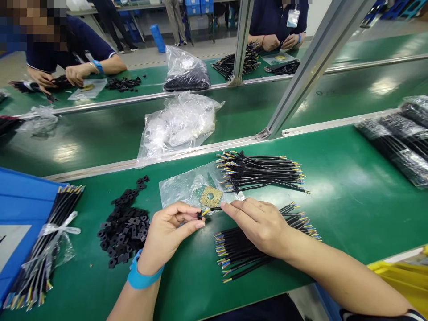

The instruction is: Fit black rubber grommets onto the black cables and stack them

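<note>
My left hand [170, 232], with a blue band at its wrist, pinches a small black plastic piece [199, 216]. My right hand [261, 225] is closed on a short black cable [216, 208], whose stripped coloured wires point at the piece. Whether the wires have entered the piece, I cannot tell. Beneath my right hand lies a spread of similar black cables [234, 254]. Behind both hands, a yellowish square pad with a hole [211, 196] rests on a clear plastic bag [177, 185]. A heap of loose black plastic pieces [125, 227] lies left of my left hand.
Cables with black pieces on their ends [261, 169] lie behind my right hand. A tied cable bundle [50, 240] leans by a blue bin [23, 200] at left. Wrapped bundles [397, 138] lie far right. A metal post [301, 71] rises ahead; two co-workers sit across.
</note>
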A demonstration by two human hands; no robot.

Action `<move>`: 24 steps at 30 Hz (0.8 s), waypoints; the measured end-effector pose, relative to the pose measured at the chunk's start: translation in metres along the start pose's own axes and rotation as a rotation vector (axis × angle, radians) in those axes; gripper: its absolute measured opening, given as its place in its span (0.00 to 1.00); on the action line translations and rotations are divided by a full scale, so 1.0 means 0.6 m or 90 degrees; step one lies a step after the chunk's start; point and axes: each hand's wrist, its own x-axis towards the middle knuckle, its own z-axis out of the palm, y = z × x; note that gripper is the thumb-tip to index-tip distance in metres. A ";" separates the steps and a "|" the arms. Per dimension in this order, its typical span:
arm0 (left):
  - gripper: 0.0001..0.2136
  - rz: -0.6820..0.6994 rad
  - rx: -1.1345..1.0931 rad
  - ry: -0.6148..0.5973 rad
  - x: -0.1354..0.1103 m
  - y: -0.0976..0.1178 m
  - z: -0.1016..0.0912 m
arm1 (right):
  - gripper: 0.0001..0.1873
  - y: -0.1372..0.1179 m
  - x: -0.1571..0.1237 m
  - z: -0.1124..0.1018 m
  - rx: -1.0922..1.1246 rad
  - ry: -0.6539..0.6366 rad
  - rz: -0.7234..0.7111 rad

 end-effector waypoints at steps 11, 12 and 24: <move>0.10 -0.038 -0.034 -0.041 0.001 -0.006 0.008 | 0.14 -0.006 0.000 0.000 0.047 0.020 -0.061; 0.09 -0.033 -0.038 -0.048 0.000 -0.005 0.007 | 0.14 -0.006 0.000 0.000 0.048 0.028 -0.068; 0.09 0.315 0.218 -0.041 -0.007 -0.003 0.016 | 0.08 -0.016 0.001 0.016 0.299 -0.001 0.113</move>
